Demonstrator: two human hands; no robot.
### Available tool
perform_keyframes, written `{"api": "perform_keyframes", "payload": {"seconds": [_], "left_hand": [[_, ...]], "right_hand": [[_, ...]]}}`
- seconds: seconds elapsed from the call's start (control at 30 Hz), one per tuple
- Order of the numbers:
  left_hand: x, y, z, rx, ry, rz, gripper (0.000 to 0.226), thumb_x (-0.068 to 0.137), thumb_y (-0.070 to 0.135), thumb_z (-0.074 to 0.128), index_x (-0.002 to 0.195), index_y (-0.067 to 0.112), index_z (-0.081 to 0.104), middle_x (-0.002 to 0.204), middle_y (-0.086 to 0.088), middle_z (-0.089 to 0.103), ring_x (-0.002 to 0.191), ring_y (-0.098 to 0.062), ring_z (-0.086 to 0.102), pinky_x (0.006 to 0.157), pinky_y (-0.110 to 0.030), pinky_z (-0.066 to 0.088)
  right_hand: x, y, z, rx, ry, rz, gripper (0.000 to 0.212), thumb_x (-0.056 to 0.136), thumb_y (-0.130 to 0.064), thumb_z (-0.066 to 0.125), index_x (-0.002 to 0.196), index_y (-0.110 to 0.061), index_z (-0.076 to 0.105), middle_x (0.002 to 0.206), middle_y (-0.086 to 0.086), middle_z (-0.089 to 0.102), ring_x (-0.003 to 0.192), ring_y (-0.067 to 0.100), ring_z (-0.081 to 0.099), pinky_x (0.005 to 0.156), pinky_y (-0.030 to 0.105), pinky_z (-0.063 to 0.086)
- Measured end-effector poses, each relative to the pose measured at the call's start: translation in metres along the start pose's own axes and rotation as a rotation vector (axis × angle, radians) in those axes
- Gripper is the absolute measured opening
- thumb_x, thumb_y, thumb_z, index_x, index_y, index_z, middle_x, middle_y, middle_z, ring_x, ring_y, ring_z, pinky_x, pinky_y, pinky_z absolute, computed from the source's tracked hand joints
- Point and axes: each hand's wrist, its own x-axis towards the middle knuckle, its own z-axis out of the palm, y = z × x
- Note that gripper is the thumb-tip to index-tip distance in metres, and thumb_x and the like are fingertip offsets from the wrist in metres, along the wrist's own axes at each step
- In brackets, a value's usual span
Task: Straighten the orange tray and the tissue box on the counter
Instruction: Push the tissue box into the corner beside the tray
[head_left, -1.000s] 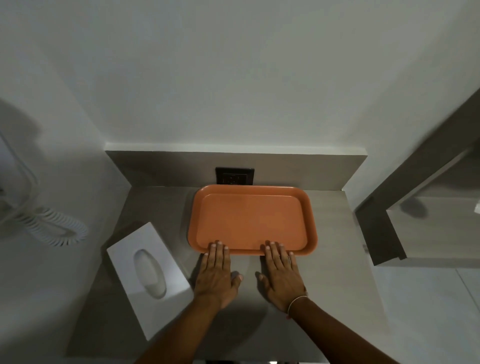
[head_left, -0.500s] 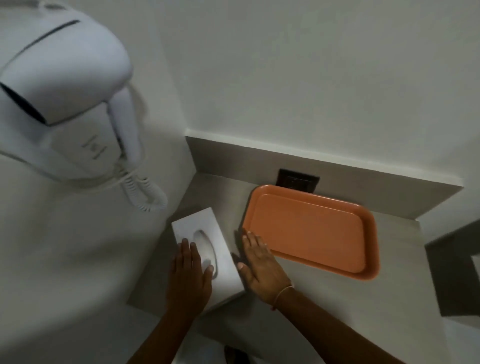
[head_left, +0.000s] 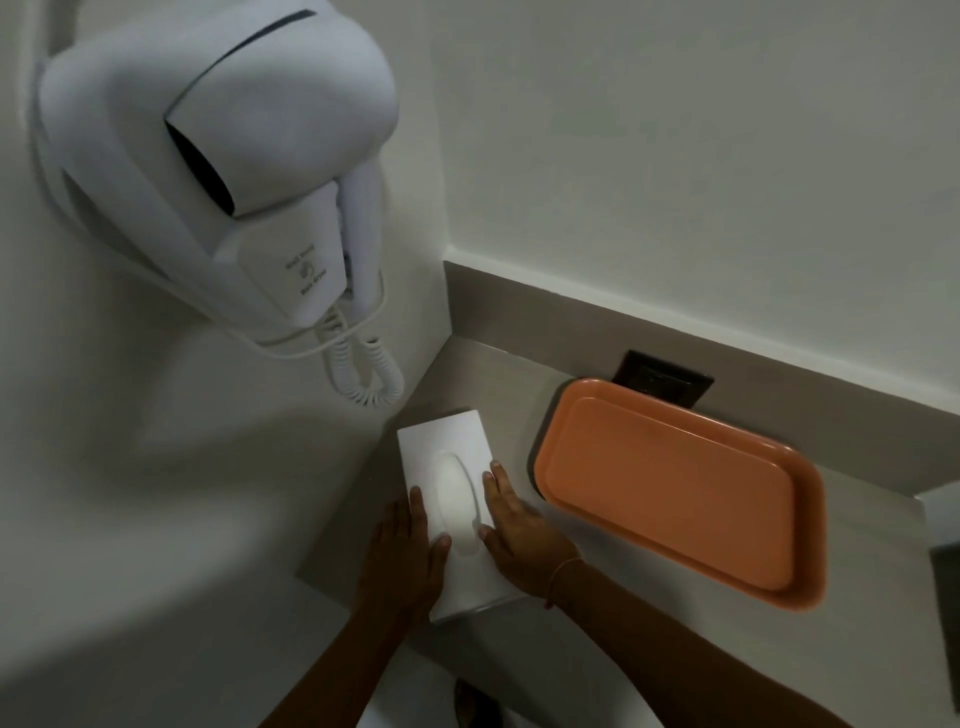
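Observation:
A white tissue box (head_left: 451, 457) with an oval slot lies on the grey counter (head_left: 498, 395) near the left wall. My left hand (head_left: 402, 558) presses flat against its left side, thumb on the top. On the other side my right hand (head_left: 522, 530) lies against the box's right edge, fingers straight. Both hands clasp the box between them. The orange tray (head_left: 675, 488) rests empty to the right of the box, its long side along the backsplash, with a gap of counter between tray and box.
A white wall-mounted hair dryer (head_left: 234, 156) with a coiled cord (head_left: 363, 374) hangs on the left wall above the box. A dark socket plate (head_left: 662, 382) sits on the backsplash behind the tray. The counter's front edge runs just below my wrists.
My hands left the tray's front edge and went left to the tissue box. They now hold it by both sides, and the box lies turned more parallel to the left wall.

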Motion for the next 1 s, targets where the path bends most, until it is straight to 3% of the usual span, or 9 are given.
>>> {"api": "perform_keyframes", "payload": {"seconds": [0.1, 0.23, 0.47, 0.53, 0.63, 0.73, 0.83, 1.0], "left_hand": [[-0.001, 0.000, -0.001, -0.060, -0.012, -0.009, 0.084, 0.086, 0.061, 0.018, 0.151, 0.015, -0.007, 0.161, -0.015, 0.014, 0.145, -0.033, 0.022, 0.117, -0.048, 0.028], [-0.001, -0.006, -0.002, -0.060, -0.016, 0.018, 0.084, 0.086, 0.060, 0.022, 0.151, 0.015, -0.006, 0.162, -0.015, 0.009, 0.148, -0.031, 0.015, 0.119, -0.047, 0.024], [0.018, -0.011, -0.017, -0.035, 0.017, 0.115, 0.074, 0.091, 0.052, 0.030, 0.151, 0.016, 0.007, 0.161, -0.014, 0.011, 0.147, -0.030, 0.020, 0.117, -0.043, 0.023], [0.035, -0.012, -0.026, -0.002, -0.006, 0.146, 0.074, 0.091, 0.054, 0.026, 0.151, 0.017, 0.005, 0.162, -0.012, 0.007, 0.148, -0.028, 0.017, 0.119, -0.042, 0.021], [0.067, -0.012, -0.042, 0.058, -0.033, 0.195, 0.074, 0.089, 0.054, 0.019, 0.151, 0.018, 0.001, 0.163, -0.011, 0.001, 0.149, -0.027, 0.011, 0.121, -0.042, 0.017], [0.100, -0.011, -0.058, 0.127, -0.031, 0.266, 0.068, 0.096, 0.048, 0.025, 0.152, 0.018, 0.000, 0.163, -0.011, 0.000, 0.150, -0.027, 0.006, 0.121, -0.042, 0.011], [0.130, -0.008, -0.074, 0.200, -0.017, 0.327, 0.065, 0.099, 0.042, 0.032, 0.152, 0.018, 0.002, 0.163, -0.011, 0.003, 0.150, -0.029, 0.005, 0.123, -0.046, 0.010], [0.170, -0.002, -0.091, 0.312, -0.143, 0.332, 0.063, 0.101, 0.041, 0.023, 0.150, 0.021, -0.011, 0.162, -0.007, -0.014, 0.149, -0.025, -0.010, 0.123, -0.047, 0.000]], "right_hand": [[0.001, -0.002, 0.000, -0.018, -0.005, 0.000, 0.074, 0.101, -0.045, 0.034, 0.157, -0.014, -0.004, 0.166, 0.002, -0.015, 0.145, 0.023, 0.032, 0.111, 0.034, 0.038], [0.003, -0.009, 0.002, -0.039, -0.008, 0.039, 0.081, 0.097, -0.039, 0.043, 0.157, -0.009, -0.003, 0.165, 0.008, -0.016, 0.136, 0.027, 0.043, 0.102, 0.037, 0.048], [0.016, -0.015, 0.004, 0.067, 0.071, 0.129, 0.086, 0.091, -0.038, 0.049, 0.157, -0.013, 0.001, 0.166, 0.004, -0.011, 0.141, 0.026, 0.037, 0.107, 0.035, 0.043], [0.025, -0.016, 0.003, 0.103, 0.109, 0.160, 0.084, 0.093, -0.039, 0.049, 0.158, -0.015, 0.001, 0.166, 0.001, -0.011, 0.144, 0.024, 0.034, 0.109, 0.034, 0.040], [0.045, -0.020, -0.005, 0.113, 0.160, 0.213, 0.081, 0.095, -0.045, 0.045, 0.158, -0.018, 0.002, 0.166, -0.001, -0.012, 0.134, 0.025, 0.047, 0.102, 0.034, 0.047], [0.067, -0.024, -0.017, 0.116, 0.196, 0.269, 0.081, 0.096, -0.049, 0.042, 0.158, -0.020, -0.002, 0.166, -0.003, -0.016, 0.121, 0.024, 0.059, 0.095, 0.032, 0.052], [0.089, -0.026, -0.027, 0.168, 0.234, 0.321, 0.081, 0.097, -0.047, 0.045, 0.157, -0.019, -0.001, 0.166, -0.001, -0.015, 0.125, 0.026, 0.057, 0.099, 0.033, 0.050], [0.115, -0.028, -0.034, 0.227, 0.289, 0.394, 0.079, 0.097, -0.044, 0.047, 0.157, -0.017, 0.004, 0.167, -0.001, -0.008, 0.131, 0.031, 0.051, 0.104, 0.040, 0.048]]}}
